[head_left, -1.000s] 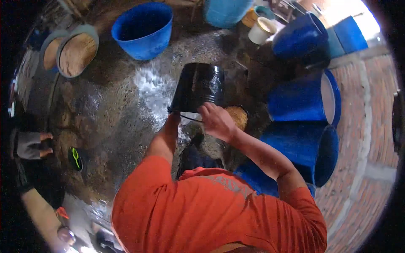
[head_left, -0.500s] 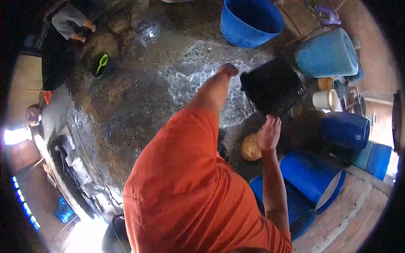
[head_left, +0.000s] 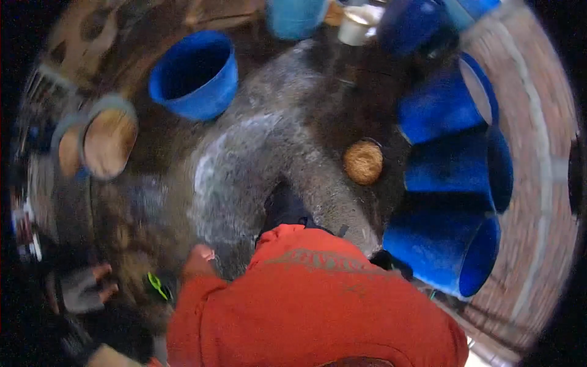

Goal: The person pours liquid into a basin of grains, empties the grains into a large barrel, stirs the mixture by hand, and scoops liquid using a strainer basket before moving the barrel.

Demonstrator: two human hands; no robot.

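Note:
My left hand hangs low beside the orange shirt, over the wet floor. It is smeared and foreshortened, so its fingers cannot be made out. My right hand is out of sight behind the body. At the shirt's right edge a dark black thing shows in part; I cannot tell whether it is the black crate seen earlier. A round container of yellowish grain-like material sits on the floor ahead, to the right.
Blue barrels lie in a row along the brick wall. A blue tub stands ahead left, with a white bucket farther back. A green scoop is at lower left, near another person's legs.
My body and view have turned right. The black crate, earlier between my outstretched hands over splashing water, has left the area ahead. My left arm has dropped to my side.

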